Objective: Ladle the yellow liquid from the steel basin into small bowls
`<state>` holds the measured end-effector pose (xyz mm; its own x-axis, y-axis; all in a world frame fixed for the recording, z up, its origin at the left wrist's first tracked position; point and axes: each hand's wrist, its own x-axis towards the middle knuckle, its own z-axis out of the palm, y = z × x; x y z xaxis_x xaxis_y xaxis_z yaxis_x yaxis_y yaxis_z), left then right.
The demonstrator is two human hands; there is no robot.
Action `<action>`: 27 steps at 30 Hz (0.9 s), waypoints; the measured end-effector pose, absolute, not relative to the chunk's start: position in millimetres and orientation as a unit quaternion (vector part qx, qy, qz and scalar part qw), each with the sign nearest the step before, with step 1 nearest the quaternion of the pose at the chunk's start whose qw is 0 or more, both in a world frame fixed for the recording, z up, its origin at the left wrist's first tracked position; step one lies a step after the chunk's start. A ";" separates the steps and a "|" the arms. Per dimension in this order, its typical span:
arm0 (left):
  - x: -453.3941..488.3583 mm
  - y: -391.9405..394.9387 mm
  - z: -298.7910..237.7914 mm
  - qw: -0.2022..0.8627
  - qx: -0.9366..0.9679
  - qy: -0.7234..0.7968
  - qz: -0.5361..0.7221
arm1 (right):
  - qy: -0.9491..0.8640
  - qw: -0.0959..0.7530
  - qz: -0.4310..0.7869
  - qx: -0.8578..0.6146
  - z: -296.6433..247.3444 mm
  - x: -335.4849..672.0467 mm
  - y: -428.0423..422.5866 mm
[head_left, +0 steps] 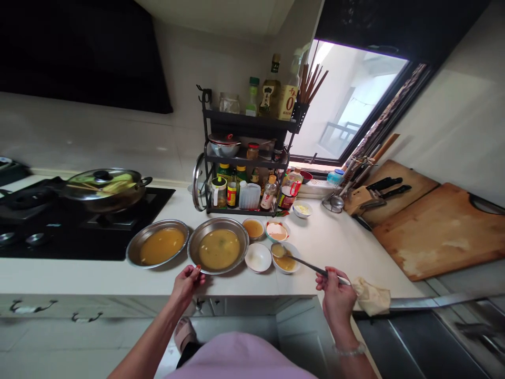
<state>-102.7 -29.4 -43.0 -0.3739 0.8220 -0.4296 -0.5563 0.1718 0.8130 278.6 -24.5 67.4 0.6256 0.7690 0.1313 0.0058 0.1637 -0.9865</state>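
My right hand (335,288) is closed around the handle of a ladle (302,261). The ladle's bowl, with liquid in it, hangs over a white bowl (296,267) of yellowish-brown liquid. With fingers pinched, my left hand (188,280) grips the near rim of a metal basin (192,256) holding yellowish broth. Left of it stands a second metal basin (134,251) with orange-brown liquid. Between the basin and the ladle sits a small white bowl (258,259). Behind that are a small bowl of brown liquid (252,228) and a bowl with pinkish-orange contents (277,230).
A lidded pan (106,192) stands on the black stove (74,245) at the left. A black rack (244,160) of bottles and jars is behind the bowls. Cutting boards (445,231), a knife block (361,200) and a cloth (373,296) are at the right.
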 end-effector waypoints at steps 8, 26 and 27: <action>-101.9 -28.7 -43.6 0.545 0.116 0.534 0.635 | -0.398 0.657 0.352 -0.535 71.0 219.2 3.0; -104.1 -28.4 -48.3 0.553 0.120 0.531 0.630 | -0.634 0.598 0.151 -0.466 73.1 240.6 -4.6; -104.3 -28.4 -48.6 0.553 0.119 0.532 0.630 | -0.618 0.595 0.146 -0.492 70.3 250.3 -7.8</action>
